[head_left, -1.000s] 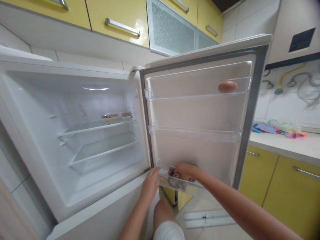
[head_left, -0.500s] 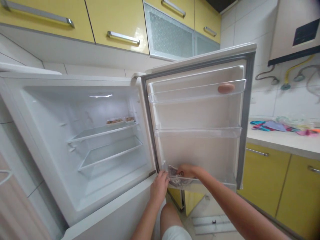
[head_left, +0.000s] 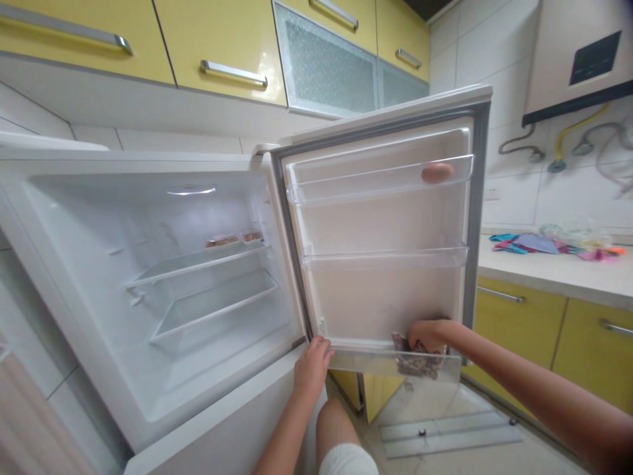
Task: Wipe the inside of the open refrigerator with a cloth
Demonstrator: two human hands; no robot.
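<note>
Fridge door (head_left: 386, 297), standing open: one patterned cloth (head_left: 414, 364), crumpled, in the door's bottom rack (head_left: 361, 360) toward its free edge, bunched in the closed right hand (head_left: 429, 335); one left hand (head_left: 312, 364) at the door's hinge side, fingers bent on the rack's end, whether gripping cannot be told; one egg (head_left: 437, 173), upper rack (head_left: 356, 187).

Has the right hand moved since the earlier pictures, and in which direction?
Yes. Along the bottom shelf, the right hand has moved, with the cloth, away from the left hand, toward the outer edge of the door.
</note>
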